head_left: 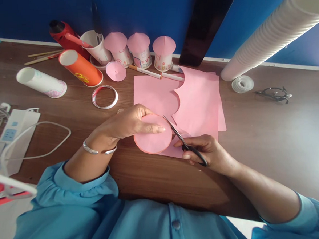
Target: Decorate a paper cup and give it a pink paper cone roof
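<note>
My left hand (134, 123) pinches a round pink paper disc (152, 140) with an orange line along its edge, thumb lying across the top. My right hand (208, 152) has its fingers in the handles of black scissors (178, 134). The scissor blades point up and left, and their tips are at the disc's right upper edge. Under and behind both hands lie pink paper sheets (199, 98), with curved cut-outs along one side. Two markers (146, 72) rest at the sheets' far edge.
Along the back stand paper cups with pink cone roofs (164, 48), a pen cup (97, 47) and a dark phone-like slab (207, 25). A tall cup stack (273, 31), clear tape (242, 84) and glasses (275, 94) are right. Left are an orange cup (82, 70), a ring (104, 97) and a power strip (15, 136).
</note>
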`<state>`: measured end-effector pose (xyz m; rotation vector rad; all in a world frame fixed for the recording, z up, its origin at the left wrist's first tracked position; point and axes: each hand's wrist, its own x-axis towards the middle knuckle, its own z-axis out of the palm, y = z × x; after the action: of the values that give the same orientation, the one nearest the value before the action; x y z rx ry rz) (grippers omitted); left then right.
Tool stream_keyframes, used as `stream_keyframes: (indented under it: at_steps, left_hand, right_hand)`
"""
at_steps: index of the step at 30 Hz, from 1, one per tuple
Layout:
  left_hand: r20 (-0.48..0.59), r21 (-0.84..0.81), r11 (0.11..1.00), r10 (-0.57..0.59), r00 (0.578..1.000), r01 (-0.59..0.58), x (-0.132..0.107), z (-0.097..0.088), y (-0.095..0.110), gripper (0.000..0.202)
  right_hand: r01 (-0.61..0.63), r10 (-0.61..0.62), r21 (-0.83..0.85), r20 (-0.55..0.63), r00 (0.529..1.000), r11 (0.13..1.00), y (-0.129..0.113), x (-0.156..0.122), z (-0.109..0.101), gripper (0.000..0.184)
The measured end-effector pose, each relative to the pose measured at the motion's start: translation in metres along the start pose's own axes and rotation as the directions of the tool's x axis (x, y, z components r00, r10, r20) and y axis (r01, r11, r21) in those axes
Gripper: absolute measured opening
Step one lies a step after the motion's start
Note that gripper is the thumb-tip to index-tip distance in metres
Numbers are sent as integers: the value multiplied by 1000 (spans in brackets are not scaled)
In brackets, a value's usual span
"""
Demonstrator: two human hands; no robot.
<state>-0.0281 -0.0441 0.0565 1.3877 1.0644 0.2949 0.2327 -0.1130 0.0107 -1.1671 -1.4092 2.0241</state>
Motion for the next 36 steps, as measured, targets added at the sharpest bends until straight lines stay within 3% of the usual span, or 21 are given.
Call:
stream_keyframes:
  at_steps: [22,30,36]
  left_hand:
    - [17,1,999,39,999,-39,-1,-3,-3,24]
    - [-25,66,998,5,1000,-3,-3,-9,-7,30]
    - [-74,-32,999,11,997,-14,-2,-9,-11,27]
  right_hand:
    - [8,-8,3,7,1000,1000,-2,0,1,53]
    - [11,-11,5,16,1000,1000,-2,0,0,51]
    - [8,-8,-5,5,1000,1000,-3,0,-1,49]
